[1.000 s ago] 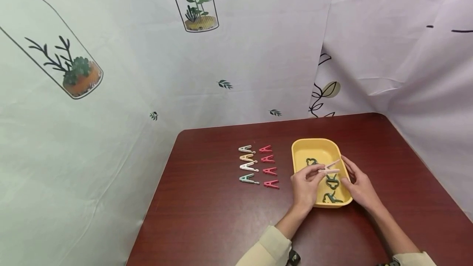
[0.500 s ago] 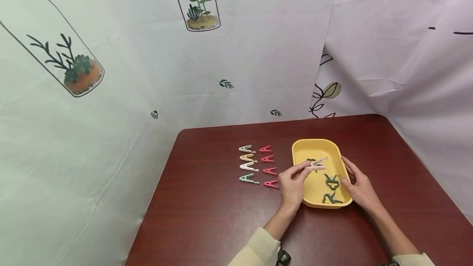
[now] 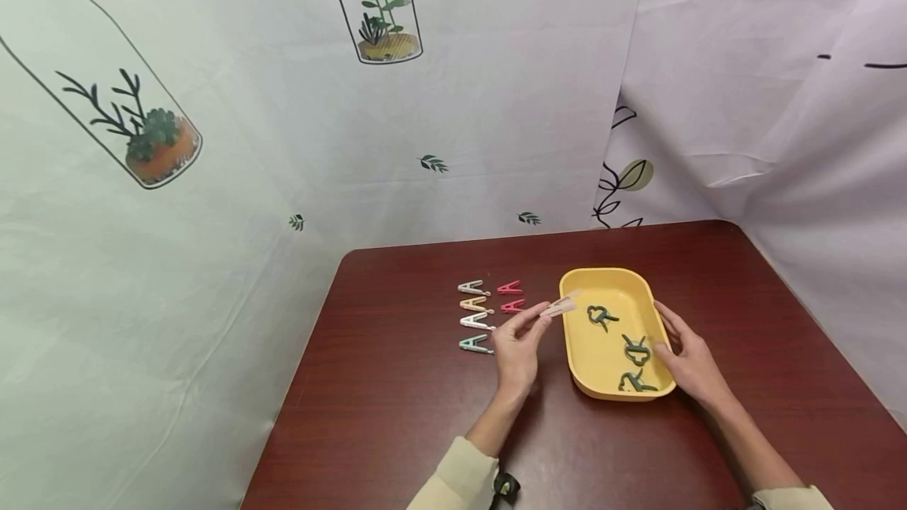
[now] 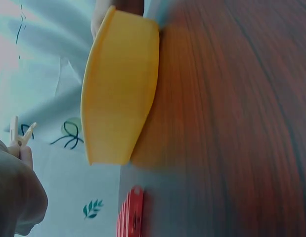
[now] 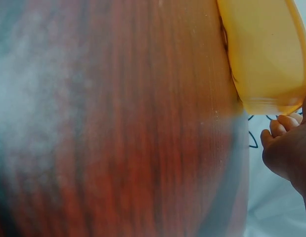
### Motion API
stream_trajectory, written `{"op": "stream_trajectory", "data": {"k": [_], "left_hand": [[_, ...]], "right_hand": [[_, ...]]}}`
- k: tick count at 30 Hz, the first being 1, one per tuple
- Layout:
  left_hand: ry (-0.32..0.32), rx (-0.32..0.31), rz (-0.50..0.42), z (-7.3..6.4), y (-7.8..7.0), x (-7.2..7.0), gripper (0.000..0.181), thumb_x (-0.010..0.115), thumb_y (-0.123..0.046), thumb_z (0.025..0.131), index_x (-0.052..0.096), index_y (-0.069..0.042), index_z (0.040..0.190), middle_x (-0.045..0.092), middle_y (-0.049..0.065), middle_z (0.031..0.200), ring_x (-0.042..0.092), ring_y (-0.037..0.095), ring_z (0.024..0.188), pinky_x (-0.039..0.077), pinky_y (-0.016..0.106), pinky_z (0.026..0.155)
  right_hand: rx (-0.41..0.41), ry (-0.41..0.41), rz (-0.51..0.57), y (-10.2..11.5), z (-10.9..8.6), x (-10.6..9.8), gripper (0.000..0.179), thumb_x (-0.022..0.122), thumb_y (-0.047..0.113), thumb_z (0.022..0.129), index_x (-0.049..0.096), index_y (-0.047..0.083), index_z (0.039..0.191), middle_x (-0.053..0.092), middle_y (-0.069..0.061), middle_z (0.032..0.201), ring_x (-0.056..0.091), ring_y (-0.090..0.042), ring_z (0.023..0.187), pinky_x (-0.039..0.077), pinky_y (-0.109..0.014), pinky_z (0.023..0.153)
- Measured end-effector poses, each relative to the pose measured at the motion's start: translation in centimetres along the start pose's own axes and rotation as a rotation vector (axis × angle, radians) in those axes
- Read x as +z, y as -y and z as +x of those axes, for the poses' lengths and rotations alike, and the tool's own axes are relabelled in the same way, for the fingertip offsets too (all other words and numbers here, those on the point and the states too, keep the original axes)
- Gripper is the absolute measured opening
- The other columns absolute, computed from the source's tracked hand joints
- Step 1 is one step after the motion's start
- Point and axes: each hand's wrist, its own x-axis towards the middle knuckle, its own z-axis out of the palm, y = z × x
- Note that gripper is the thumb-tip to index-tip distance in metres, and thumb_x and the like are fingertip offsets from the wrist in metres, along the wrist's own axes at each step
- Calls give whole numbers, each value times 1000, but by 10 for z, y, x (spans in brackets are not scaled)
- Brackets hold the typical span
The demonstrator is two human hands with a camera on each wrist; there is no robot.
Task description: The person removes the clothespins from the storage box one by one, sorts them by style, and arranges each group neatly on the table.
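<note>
My left hand [image 3: 517, 349] pinches a pale pink clothespin [image 3: 562, 306] between thumb and fingertips, raised at the left rim of a yellow plastic tub [image 3: 591, 392]. In the left wrist view the clothespin [image 4: 21, 136] points away from the hand [image 4: 17, 192]. My right hand [image 3: 696, 356] grips the tub's right side, thumb over the rim and fingers along the outer wall. Inside the tub lie dark green clips, one toward the middle [image 3: 601, 316], one near the right thumb [image 3: 636, 350] and another at the near end [image 3: 635, 382].
Left of the tub, a column of white, yellow and green clothespins [image 3: 473, 321] lies on the dark red-brown table [image 3: 397, 415]. Beside it runs a column of red clothespins [image 3: 510, 288], partly hidden by my left hand. A printed cloth [image 3: 496, 101] hangs behind the table.
My left hand has carried the pale pink clothespin leftward from over the tub's middle to its left rim, uncovering the green clips. The right hand stays on the tub.
</note>
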Motion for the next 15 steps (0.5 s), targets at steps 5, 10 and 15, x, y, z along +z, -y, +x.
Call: {"op": "stream_trajectory", "data": {"k": [5,10,15], "left_hand": [[1,23,111,6,-6,-24,19,81,-9,95,82,-1,112,81,11,101,77,26,80,64,31,66],[-2,107,188,12,-13,-45,18,82,-10,94,83,-4,111,81,8,95,75,17,75,58,20,63],[-17,176,217,16,-19,-63,16,81,-4,93,83,-2,109,80,12,90,65,7,69,49,13,59]], "right_hand": [[8,0,-7,1,0,0,71,57,-14,96,34,-4,163,43,-41,153,53,15,114,52,-8,77],[10,-3,-7,2,-1,-1,71,58,-15,96,34,-4,162,44,-41,152,54,14,112,53,-9,75],[7,-3,-8,3,-1,-1,71,58,-14,96,34,-4,162,44,-41,151,53,15,112,53,-8,76]]}}
